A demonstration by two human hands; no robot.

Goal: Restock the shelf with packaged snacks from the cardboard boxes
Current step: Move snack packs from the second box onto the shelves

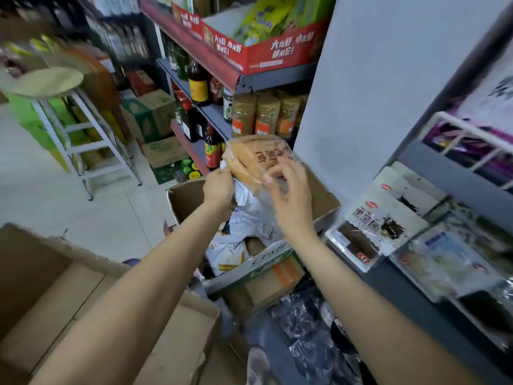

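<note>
both hands, left hand [219, 187] and right hand [288, 195], hold bread packet [255, 157] above cardboard box [186, 198].

Far-left shelves [116, 31] smeared by motion blur, near-left cardboard box [41, 287] cut off by the frame edge, bread packet [255, 157] partly hidden behind fingers.

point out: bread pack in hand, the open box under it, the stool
bread pack [256, 158]: head view, on its printed clear wrapper.
open cardboard box [186, 197]: head view, on its left inner wall.
stool [45, 81]: head view, on its round seat.
</note>
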